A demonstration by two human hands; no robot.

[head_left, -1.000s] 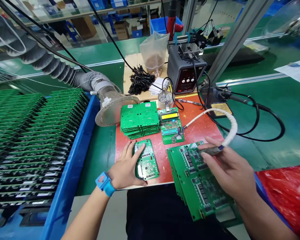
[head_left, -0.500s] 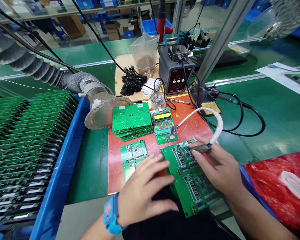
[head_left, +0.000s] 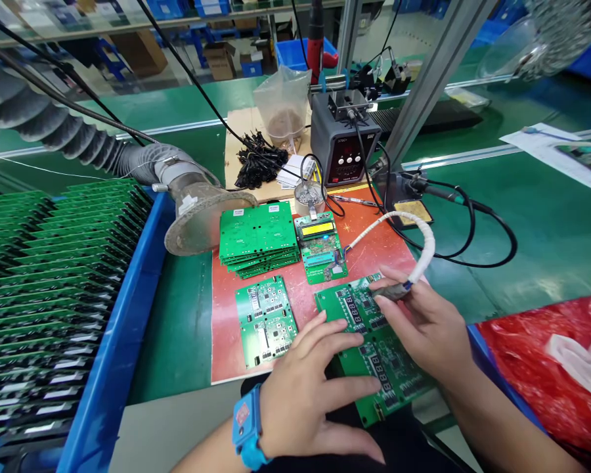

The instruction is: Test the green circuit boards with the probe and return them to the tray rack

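Observation:
My right hand [head_left: 423, 322] pinches the dark end of a white-wrapped cable [head_left: 426, 246] against the upper part of a green circuit board [head_left: 347, 351] with two digit displays. Over the left side of that board, my left hand [head_left: 320, 387] has its fingers spread, wearing a blue watch. The cable leads to a small board with a yellow screen [head_left: 318, 229]. Left of it is a stack of green boards [head_left: 259, 233]. A smaller board panel [head_left: 266, 322] lies on the red mat [head_left: 224, 341] in front of the stack.
A blue bin [head_left: 103, 355] with rows of boards stands at left, beneath a fume hose [head_left: 192, 213]. A soldering station [head_left: 345, 148], black parts [head_left: 259, 161] and a soldering iron [head_left: 440, 190] are at the back. Red plastic [head_left: 526, 368] lies at right.
My left hand has moved right, over the displays of the held board, uncovering more of the smaller panel. My right hand keeps its pinch on the cable end.

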